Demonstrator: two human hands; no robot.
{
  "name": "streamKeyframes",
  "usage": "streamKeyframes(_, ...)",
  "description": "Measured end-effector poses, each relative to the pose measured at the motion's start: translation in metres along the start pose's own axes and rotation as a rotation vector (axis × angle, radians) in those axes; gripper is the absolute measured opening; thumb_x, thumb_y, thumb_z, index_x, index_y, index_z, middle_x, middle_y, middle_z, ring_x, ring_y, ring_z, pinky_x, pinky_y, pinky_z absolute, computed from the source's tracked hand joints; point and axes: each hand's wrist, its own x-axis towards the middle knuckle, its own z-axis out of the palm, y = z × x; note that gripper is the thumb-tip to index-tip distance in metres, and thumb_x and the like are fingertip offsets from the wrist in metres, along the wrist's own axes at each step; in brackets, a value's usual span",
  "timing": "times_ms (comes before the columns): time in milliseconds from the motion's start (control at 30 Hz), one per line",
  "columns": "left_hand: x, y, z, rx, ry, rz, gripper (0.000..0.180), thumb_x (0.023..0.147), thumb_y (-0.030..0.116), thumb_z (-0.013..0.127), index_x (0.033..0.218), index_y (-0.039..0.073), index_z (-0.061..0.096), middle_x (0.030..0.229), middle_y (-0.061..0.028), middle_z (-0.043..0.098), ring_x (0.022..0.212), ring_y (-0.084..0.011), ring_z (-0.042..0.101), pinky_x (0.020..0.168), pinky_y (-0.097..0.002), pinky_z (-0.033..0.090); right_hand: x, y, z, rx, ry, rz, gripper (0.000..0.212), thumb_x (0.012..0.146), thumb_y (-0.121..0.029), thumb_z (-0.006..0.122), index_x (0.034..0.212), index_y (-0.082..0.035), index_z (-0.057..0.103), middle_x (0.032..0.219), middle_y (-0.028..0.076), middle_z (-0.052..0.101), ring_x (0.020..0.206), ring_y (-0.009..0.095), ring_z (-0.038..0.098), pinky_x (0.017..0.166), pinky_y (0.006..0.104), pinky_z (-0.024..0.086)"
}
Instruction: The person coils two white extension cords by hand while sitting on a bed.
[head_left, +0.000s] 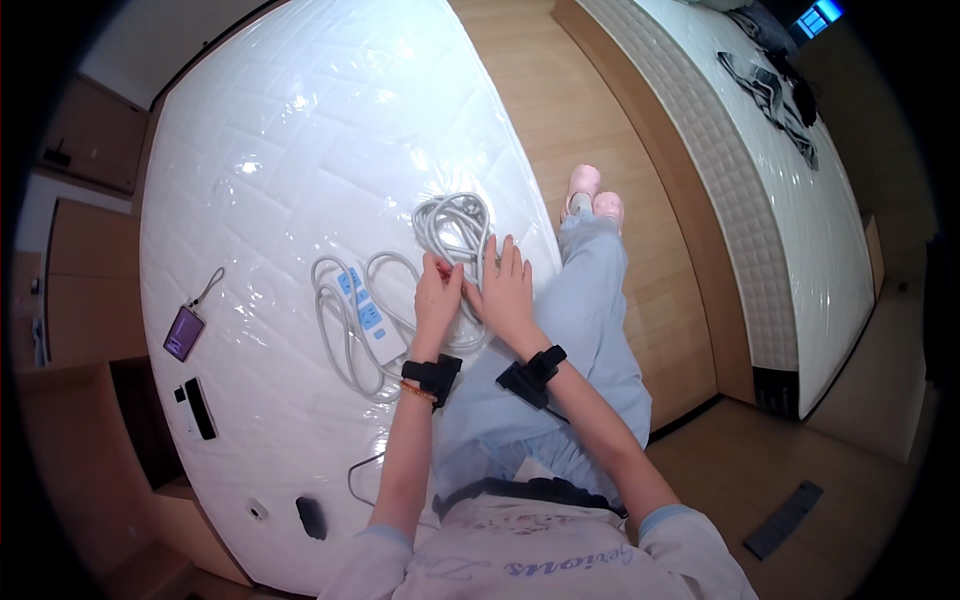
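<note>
White shirt (560, 565), pale blue trousers (595, 335), black wrist straps (433, 377), pink shoes (584, 182)

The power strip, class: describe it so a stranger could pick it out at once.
Start at the plastic-covered mattress, then find the person's left hand. Just left of that hand lies the power strip, the only white bar with blue socket panels among loops of grey cord.

I see a grey cable (446, 208) loosely coiled on the mattress (270, 200). A white, blue-socketed power strip (370, 315) lies slanted nearby.
</note>
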Motion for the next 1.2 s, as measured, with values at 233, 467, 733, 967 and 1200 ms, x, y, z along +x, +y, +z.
streamKeyframes(233,-0.053,0.004,-0.076,0.384,0.277,-0.004,0.023,0.082,0.025,0.062,0.087,0.003,0.058,0.065,-0.0109,0.059,0.059,-0.0271,0.058,0.059,-0.0374,0.045,0.003,0.002,-0.012,0.200,0.015,0.037,0.074,0.074,-0.029,0.068,0.131,0.004,0.035,0.122,0.020,0.046,0.115,0.032,0.043,0.093,0.0472,0.035)
streamKeyframes(467,-0.068,-0.037,-0.069,-0.242,-0.002,-0.270,0.021,0.086,0.021,0.062,0.083,0.002,0.054,0.056,0.0016,0.052,0.042,-0.0039,0.043,0.040,-0.0204,0.031,0.003,-0.005,-0.019,0.363,0.050,0.047,0.069,0.069,-0.025,0.073,0.123,0.003,0.042,0.108,0.017,0.052,0.099,0.033,0.050,0.083,0.0407,0.040)
streamKeyframes(733,-0.055,0.051,-0.017,-0.164,-0.092,0.208,0.016,0.088,0.014,0.058,0.091,0.002,0.049,0.055,-0.0052,0.051,0.048,-0.0135,0.050,0.046,-0.0277,0.038,0.002,0.005,-0.020,0.416,0.026,0.000,0.059,0.074,-0.023,0.069,0.120,0.006,0.046,0.104,0.016,0.053,0.096,0.033,0.052,0.080,0.0375,0.043)
streamKeyframes(967,-0.038,0.051,0.030,0.059,0.006,0.341,0.020,0.089,0.020,0.058,0.089,0.002,0.048,0.055,-0.0068,0.053,0.046,-0.0107,0.048,0.044,-0.0288,0.036,0.002,0.052,-0.010,1.589,-0.330,0.468,0.043,0.089,-0.013,0.052,0.127,0.005,0.045,0.128,0.016,0.048,0.118,0.024,0.047,0.100,0.0317,0.034)
streamKeyframes(1200,-0.022,0.042,0.000,-0.188,-0.185,0.041,0.019,0.088,0.022,0.055,0.091,0.004,0.058,0.062,-0.0081,0.058,0.055,-0.0249,0.057,0.052,-0.0334,0.043,-0.011,0.023,-0.030,1.047,-0.146,0.003,0.045,0.089,-0.006,0.047,0.133,0.002,0.039,0.129,0.019,0.047,0.122,0.029,0.044,0.103,0.0325,0.031)
